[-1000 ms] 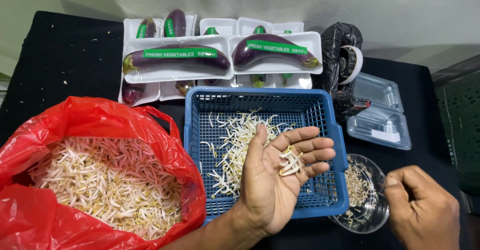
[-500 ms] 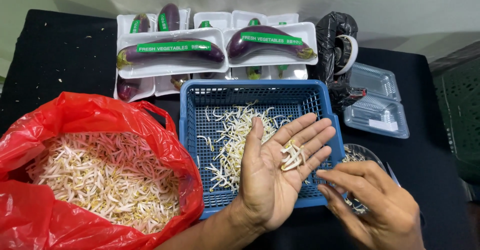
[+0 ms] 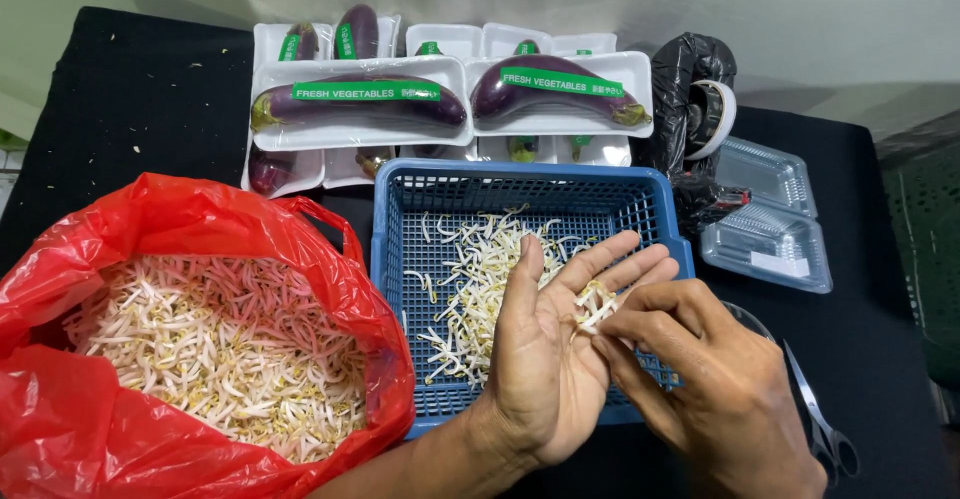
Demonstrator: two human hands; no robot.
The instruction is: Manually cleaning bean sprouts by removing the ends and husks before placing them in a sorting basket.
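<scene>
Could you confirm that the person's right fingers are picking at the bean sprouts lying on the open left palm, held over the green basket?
Not quite: the basket is blue, not green, as the head view shows. The right fingers do pick at the bean sprouts on the open left palm over it.

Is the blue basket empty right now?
No, the blue basket holds a loose scatter of bean sprouts beneath the open left hand.

Produce-packing table: wrapped eggplant trays (image 3: 360, 109), bagged bean sprouts (image 3: 200, 349).
</scene>
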